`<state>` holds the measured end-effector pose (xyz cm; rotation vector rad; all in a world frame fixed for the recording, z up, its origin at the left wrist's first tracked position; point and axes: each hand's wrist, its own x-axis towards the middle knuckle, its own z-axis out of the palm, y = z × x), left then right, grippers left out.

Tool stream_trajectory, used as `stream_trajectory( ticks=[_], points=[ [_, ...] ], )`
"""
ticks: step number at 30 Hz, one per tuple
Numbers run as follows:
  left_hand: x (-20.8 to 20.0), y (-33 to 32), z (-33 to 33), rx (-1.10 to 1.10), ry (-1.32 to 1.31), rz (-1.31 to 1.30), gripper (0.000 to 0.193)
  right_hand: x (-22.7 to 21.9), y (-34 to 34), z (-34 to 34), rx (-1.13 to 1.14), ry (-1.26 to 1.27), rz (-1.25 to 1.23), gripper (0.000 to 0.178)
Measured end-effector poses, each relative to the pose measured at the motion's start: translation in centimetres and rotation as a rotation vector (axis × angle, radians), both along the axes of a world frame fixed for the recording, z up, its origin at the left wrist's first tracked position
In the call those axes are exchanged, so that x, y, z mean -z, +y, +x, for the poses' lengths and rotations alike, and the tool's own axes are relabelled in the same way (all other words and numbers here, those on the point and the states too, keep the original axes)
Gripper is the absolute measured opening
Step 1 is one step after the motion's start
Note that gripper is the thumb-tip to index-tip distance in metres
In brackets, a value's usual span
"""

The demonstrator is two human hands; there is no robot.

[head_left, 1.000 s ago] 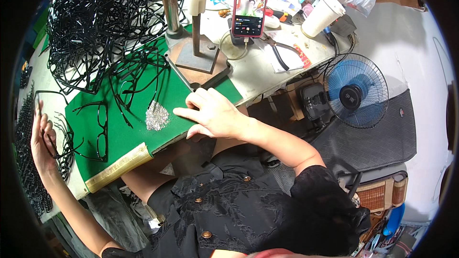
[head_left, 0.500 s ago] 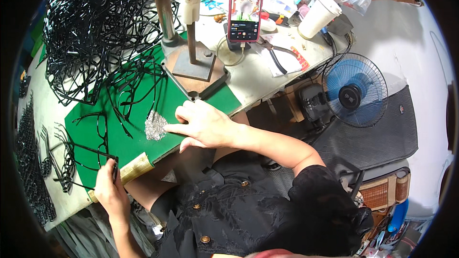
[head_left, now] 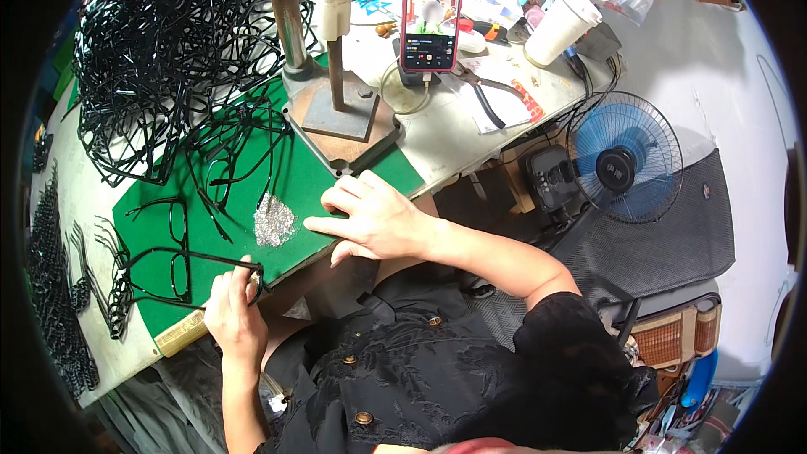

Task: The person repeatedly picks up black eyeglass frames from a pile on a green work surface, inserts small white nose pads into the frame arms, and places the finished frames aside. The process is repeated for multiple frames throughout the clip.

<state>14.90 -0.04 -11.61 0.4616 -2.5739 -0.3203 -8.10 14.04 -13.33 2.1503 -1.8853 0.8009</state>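
Observation:
My left hand is closed on a black eyeglass frame at the front edge of the green mat. One long temple of it reaches left across the mat. My right hand hovers at the mat's right edge, index finger stretched out, thumb apart, nothing visible between them. Just left of that fingertip lies a small heap of tiny silvery metal pieces, too small to name. Another eyeglass frame rests on the mat to the left, with several more black frames behind it.
A big tangle of black frames fills the far left. Behind the mat stands a bench press with a metal base. A phone, pliers and white cup are farther right. A blue fan stands beside the table.
My left hand has moved right with the eyeglass frame, now over the mat's front edge. My right hand has drawn back rightward from the metal pieces.

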Motion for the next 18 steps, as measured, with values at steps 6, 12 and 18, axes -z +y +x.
stream_trajectory(
  ticks=[6, 12, 18],
  points=[
    [0.0, -0.6, -0.8, 0.027, 0.142, 0.028, 0.035, 0.0, 0.3, -0.3, 0.021, -0.029, 0.041, 0.048],
    [1.1, -0.9, 0.1, -0.002, 0.2, 0.055, 0.03, -0.3, 0.0, -0.1, 0.066, -0.246, 0.007, 0.029],
    [1.1, -1.1, 0.8, 0.03, 0.277, 0.277, 0.027, -0.2, -1.1, 0.5, 0.201, -0.37, 0.028, 0.018]
  ],
)
